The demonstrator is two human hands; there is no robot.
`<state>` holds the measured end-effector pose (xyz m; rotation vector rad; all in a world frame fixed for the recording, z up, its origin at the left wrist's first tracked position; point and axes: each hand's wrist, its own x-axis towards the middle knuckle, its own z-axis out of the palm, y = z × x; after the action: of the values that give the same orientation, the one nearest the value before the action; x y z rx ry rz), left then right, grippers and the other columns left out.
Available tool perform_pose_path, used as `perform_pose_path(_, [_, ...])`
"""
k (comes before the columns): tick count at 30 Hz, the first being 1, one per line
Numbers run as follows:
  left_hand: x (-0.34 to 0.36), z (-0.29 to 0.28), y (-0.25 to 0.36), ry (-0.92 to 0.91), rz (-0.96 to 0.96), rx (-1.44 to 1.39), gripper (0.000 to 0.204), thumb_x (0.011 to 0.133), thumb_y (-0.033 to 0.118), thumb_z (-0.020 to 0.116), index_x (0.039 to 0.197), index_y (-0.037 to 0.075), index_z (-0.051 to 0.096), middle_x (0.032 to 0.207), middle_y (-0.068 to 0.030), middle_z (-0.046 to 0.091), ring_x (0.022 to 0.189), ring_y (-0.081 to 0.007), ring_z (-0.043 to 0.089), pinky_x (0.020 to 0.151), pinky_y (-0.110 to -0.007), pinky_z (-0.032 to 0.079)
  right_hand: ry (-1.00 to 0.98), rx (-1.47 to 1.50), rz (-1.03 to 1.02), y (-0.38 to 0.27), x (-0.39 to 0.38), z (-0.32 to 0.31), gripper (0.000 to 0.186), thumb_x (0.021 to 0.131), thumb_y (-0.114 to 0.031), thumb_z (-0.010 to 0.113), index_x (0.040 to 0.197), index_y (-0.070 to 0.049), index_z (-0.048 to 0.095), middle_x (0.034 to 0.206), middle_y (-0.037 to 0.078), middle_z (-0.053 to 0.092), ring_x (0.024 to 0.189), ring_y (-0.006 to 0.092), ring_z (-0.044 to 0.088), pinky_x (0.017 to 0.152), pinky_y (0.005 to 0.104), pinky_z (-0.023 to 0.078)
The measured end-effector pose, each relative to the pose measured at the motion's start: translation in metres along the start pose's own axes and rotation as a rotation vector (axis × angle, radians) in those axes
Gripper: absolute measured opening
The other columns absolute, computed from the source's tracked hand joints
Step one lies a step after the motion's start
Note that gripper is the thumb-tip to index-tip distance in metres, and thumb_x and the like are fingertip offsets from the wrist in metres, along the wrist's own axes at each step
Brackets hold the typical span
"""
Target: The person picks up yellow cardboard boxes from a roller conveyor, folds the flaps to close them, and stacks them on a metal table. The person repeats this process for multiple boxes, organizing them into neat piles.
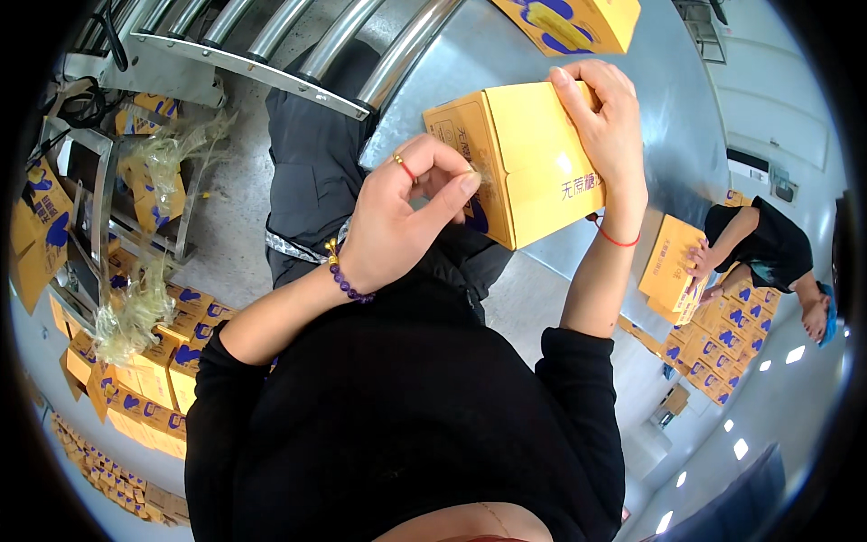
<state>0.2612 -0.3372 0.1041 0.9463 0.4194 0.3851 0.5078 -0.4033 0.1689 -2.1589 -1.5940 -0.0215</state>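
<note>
A yellow cardboard box (542, 167) with dark blue print is tilted at the near edge of the metal table. My right hand (605, 117) grips its far right edge, thumb on the upper face and fingers over the corner. At the box's left end, my left hand (406, 194) is closed in a pinch, thumb against forefinger. A small see-through bit, which looks like clear tape (485, 172), shows at those fingertips against the box. Its other fingers are partly hidden behind the thumb.
Another yellow box (578, 25) lies farther back on the metal table (415, 117). A roller conveyor (307, 68) adjoins it at the left. Crumpled clear film (135, 312) hangs by a metal frame, near stacked boxes (153, 370). At right, a person (763, 239) handles a box (670, 266).
</note>
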Motion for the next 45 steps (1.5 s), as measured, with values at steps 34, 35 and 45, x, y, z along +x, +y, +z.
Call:
perform_pose_path(34, [0.033,-0.031,0.071,-0.577,-0.461,0.278,0.021,0.099,0.017,0.060,0.110,0.001,0.065,0.078,0.0035,0.059,0.053,0.0006,0.044,0.045,-0.016,0.032,-0.004,0.037,0.041,0.002,-0.002,-0.001,0.036,0.087,-0.038,0.070,0.076,-0.004,0.067,0.071,0.008,0.062,0.071,0.0262,0.056,0.080,0.0378,0.041])
perform_pose_path(35, [0.033,-0.030,0.073,-0.578,-0.463,0.279,0.021,0.099,0.017,0.060,0.110,0.001,0.065,0.078,0.0035,0.059,0.053,0.0006,0.044,0.045,-0.016,0.032,-0.003,0.038,0.043,0.002,-0.001,-0.001,0.036,0.087,-0.038,0.070,0.076,-0.004,0.067,0.071,0.008,0.062,0.071,0.0262,0.056,0.080,0.0378,0.041])
perform_pose_path(45, [0.029,-0.042,0.084,-0.628,-0.249,0.586,0.018,0.101,0.017,0.051,0.092,0.003,0.059,0.094,-0.0028,0.051,0.066,-0.0061,0.054,0.047,-0.017,0.046,0.019,0.039,0.032,0.004,-0.003,0.000,0.036,0.086,-0.040,0.070,0.077,-0.004,0.069,0.069,0.008,0.061,0.070,0.0252,0.057,0.077,0.0365,0.041])
